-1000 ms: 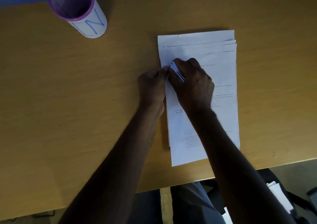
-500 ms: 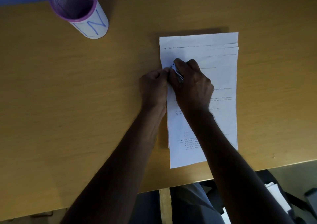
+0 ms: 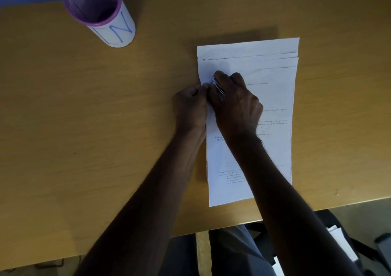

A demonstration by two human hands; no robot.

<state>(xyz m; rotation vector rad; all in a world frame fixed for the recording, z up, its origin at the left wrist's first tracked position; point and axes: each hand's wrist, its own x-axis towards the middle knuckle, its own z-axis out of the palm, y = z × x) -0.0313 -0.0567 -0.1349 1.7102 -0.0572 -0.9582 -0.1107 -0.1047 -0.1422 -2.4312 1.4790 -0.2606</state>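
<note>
A stack of printed white paper sheets [image 3: 273, 89] lies on the wooden table [image 3: 88, 127], its sheets slightly fanned at the far end. My right hand [image 3: 237, 104] rests over the stack's left side and grips a small shiny metal object [image 3: 219, 87], likely a stapler or clip, at the paper's left edge. My left hand [image 3: 190, 106] sits right beside it with fingers curled, pinching the left edge of the sheets. What the fingertips do under the hands is hidden.
A purple mesh pen holder [image 3: 99, 11] wrapped in white paper marked in blue stands at the table's far left. The table's near edge runs below the stack. More papers [image 3: 340, 246] lie on a dark bag on the floor at lower right.
Both hands stay at the stack's left edge. The metal object has sunk a little deeper into my right hand; the papers barely shift.
</note>
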